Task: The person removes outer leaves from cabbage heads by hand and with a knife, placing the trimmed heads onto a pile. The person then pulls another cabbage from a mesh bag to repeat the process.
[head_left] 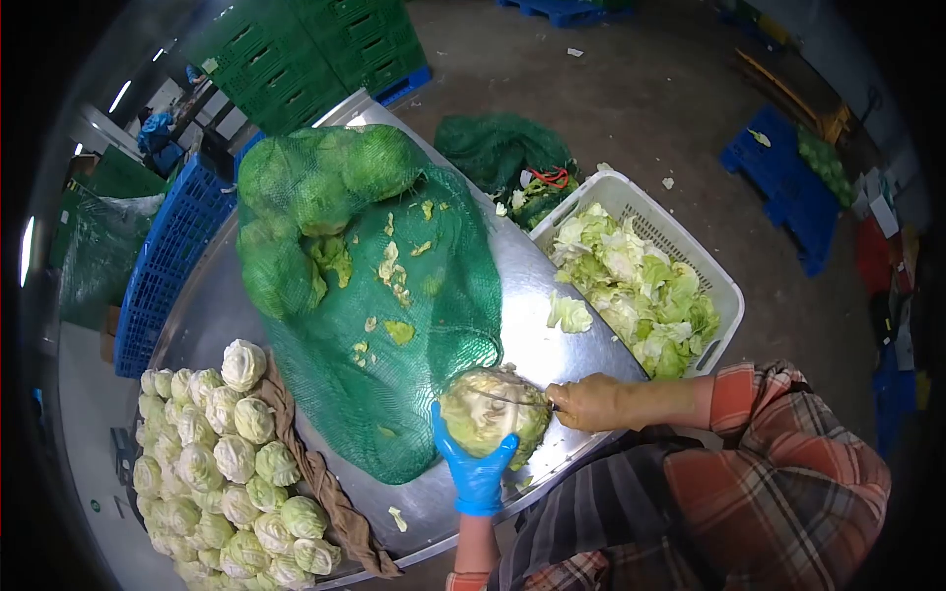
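Note:
My left hand, in a blue glove, cups a pale green cabbage head from below at the near edge of a steel table. My right hand, in a tan glove, grips a knife whose thin blade lies across the top of the cabbage. My right sleeve is orange plaid. The cabbage rests partly on a green net sack.
The net sack holds whole cabbages at its far end, with leaf scraps on top. A pile of trimmed cabbages lies at the left. A white crate of loose leaves stands right of the table. Green and blue crates stand behind.

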The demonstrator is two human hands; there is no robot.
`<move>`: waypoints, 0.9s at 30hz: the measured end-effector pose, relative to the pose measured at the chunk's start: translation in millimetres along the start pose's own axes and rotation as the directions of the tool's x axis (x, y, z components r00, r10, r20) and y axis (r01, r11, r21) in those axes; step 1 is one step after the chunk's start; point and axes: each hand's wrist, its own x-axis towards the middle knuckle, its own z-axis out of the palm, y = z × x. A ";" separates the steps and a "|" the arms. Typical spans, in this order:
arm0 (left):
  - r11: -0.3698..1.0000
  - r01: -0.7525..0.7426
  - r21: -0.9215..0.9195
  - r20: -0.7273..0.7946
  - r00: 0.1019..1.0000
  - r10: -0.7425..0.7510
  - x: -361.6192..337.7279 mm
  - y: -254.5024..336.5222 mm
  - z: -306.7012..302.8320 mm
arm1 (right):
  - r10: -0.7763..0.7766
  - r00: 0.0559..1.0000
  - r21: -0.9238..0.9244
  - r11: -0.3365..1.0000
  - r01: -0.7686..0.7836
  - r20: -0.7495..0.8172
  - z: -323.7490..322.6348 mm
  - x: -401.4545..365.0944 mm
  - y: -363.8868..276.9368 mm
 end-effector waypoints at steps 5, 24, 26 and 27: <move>0.998 0.061 -0.029 -0.051 0.997 -0.063 3.5 -6.8 0.8 | 0.062 0.994 0.001 0.998 -0.062 0.093 -13.2 24.4 2.8; 0.621 -0.101 0.777 -0.045 0.975 0.215 24.3 22.4 58.6 | 0.229 0.973 0.048 0.972 -0.229 -0.008 0.6 40.8 39.2; 0.662 -0.157 0.733 -0.026 0.966 0.257 22.2 9.7 41.3 | 0.256 0.962 0.086 0.961 -0.264 0.095 4.4 47.2 38.7; 0.780 -0.172 0.602 0.014 0.979 0.204 22.9 6.4 31.9 | 0.245 0.927 0.261 0.911 -0.320 0.283 -3.9 44.2 35.5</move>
